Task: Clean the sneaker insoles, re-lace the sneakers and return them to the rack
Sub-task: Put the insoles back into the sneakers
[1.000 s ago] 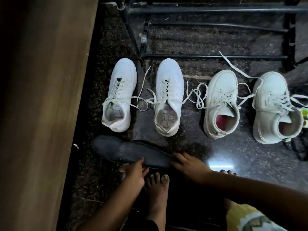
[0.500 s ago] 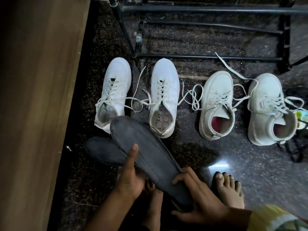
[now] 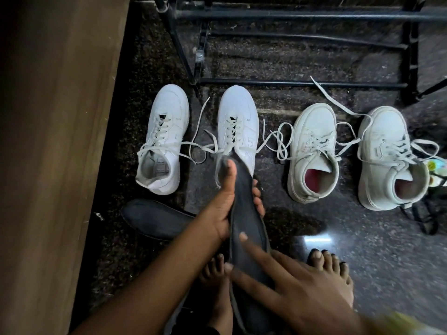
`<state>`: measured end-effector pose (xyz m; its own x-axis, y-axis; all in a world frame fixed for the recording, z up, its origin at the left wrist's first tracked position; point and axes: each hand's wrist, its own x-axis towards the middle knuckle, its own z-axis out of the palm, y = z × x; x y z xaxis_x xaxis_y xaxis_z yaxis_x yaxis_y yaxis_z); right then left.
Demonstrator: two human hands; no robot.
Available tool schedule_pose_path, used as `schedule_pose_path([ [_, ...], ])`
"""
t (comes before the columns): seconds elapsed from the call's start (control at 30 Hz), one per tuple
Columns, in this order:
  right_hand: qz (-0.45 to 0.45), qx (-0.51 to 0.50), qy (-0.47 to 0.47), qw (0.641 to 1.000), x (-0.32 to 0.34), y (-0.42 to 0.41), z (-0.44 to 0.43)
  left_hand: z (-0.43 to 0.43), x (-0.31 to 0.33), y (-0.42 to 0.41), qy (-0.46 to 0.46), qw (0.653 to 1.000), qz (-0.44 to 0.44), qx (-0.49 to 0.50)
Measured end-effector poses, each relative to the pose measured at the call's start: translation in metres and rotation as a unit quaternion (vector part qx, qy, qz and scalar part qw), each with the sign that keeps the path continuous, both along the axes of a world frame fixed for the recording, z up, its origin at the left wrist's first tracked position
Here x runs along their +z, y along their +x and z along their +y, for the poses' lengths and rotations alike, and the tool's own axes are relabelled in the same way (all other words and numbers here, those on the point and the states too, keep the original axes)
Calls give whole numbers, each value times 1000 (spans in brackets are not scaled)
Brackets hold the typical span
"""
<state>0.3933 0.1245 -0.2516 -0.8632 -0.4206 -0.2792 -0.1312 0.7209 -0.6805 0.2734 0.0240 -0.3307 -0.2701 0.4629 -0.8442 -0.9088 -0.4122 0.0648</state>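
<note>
My left hand [image 3: 225,209] grips a dark grey insole [image 3: 246,228], thumb along its top and fingers curled under it. The insole's front end points into the opening of the second white sneaker [image 3: 235,131]. My right hand [image 3: 297,293] rests on the insole's rear part with its fingers straight. A second dark insole [image 3: 154,218] lies flat on the floor at the left. The first white sneaker [image 3: 163,139] stands left of it all. Two off-white sneakers [image 3: 314,153] [image 3: 389,158] with reddish linings stand to the right. All laces hang loose.
A black metal shoe rack [image 3: 297,82] stands behind the sneakers. A wooden panel [image 3: 55,141] fills the left side. The floor is dark speckled stone [image 3: 362,238]. My bare feet [image 3: 331,274] sit near the bottom. A black strap [image 3: 425,218] and a small colourful object [image 3: 437,165] lie at the far right.
The insole has gone from lying on the floor to being lifted and turned, its front end now at the second sneaker's opening. My right hand moved onto its rear part.
</note>
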Motion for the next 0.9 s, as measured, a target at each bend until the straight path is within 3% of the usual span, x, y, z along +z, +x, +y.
schedule_pose_path([
  [0.17,170,69,81,980,-11,-3,9,2,-7,0,-27,998,-40,-39],
  [0.33,199,92,91,971,-3,-26,10,-16,-16,-3,5,995,-16,-96],
  [0.6,197,107,115,968,-15,-35,-1,-39,-22,5,-162,982,-24,-93],
  [0.73,215,111,131,961,-31,-23,-4,-48,-36,-5,-344,924,95,-140],
  [0.9,204,100,140,964,-49,-8,-10,-54,-41,-26,-408,854,221,-234],
])
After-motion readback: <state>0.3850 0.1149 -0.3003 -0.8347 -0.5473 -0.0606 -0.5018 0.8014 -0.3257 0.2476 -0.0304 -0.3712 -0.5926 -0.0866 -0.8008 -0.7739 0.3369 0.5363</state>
